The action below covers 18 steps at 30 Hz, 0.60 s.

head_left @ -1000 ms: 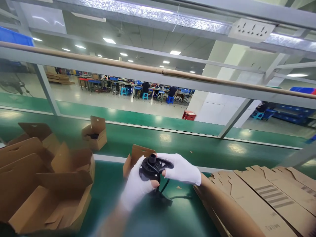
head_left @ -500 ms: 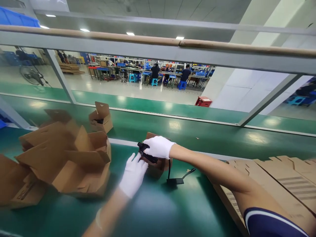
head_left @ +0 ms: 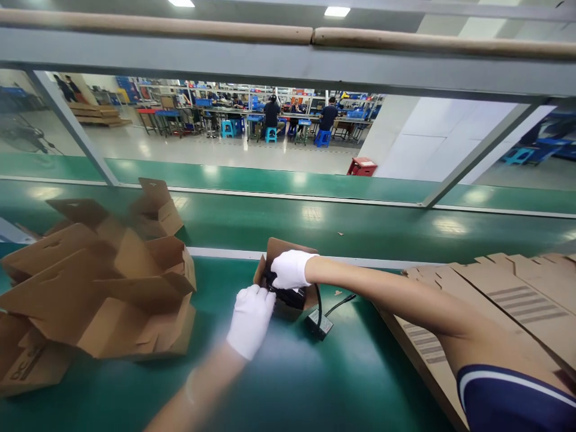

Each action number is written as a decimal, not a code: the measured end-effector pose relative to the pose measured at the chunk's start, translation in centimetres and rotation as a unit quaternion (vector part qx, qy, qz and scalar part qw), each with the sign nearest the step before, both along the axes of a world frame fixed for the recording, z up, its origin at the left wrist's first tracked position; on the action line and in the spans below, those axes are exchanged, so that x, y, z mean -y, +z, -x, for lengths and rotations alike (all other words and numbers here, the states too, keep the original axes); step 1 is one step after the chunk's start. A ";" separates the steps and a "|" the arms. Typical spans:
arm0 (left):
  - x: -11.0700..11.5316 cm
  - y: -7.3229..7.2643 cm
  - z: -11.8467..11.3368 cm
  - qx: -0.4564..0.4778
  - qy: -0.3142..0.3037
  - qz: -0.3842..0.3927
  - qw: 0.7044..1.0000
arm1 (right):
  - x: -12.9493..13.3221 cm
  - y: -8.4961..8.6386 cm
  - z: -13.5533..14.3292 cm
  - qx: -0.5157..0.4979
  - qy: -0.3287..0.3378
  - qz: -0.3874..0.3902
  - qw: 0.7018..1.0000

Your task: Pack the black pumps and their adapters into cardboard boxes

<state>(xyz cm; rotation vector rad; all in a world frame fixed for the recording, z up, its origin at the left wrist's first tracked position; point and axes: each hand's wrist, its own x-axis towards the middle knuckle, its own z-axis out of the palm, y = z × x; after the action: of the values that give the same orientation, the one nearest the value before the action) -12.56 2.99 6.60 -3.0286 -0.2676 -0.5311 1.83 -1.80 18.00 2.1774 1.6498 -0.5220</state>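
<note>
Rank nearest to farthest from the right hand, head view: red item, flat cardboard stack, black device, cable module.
1. Black device, at the right hand, inside the open box.
2. Cable module, just right of the box.
3. Flat cardboard stack, farther right.
4. Red item, beyond the bench.

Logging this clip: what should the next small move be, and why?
Perhaps gather the corded block into the open box: it lies outside on the green surface, while the black device sits inside under the right hand.
</note>
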 end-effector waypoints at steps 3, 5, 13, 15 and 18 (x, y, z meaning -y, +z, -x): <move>1.6 0.0 0.4 0.000 0.000 0.001 1.000 | -0.2 -2.1 0.7 -0.034 0.024 0.056 0.998; 2.7 0.2 0.9 -0.002 0.009 0.006 1.000 | -0.3 -3.8 1.3 -0.057 0.035 0.088 0.994; 4.7 2.2 2.4 -0.069 0.034 0.032 0.997 | 2.1 -4.5 2.9 -0.085 0.027 0.056 0.994; 4.8 2.6 2.8 -0.072 0.023 0.047 0.996 | 5.0 -2.4 3.3 -0.032 0.026 -0.038 0.998; 4.5 2.9 3.1 -0.055 -0.014 0.060 0.997 | 10.5 0.1 3.5 0.035 0.051 -0.118 0.991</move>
<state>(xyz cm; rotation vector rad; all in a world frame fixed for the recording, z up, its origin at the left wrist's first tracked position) -15.62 -1.55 9.48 -3.1681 -0.2610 -0.3608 -1.67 -12.26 18.13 2.2289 1.8539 -0.2270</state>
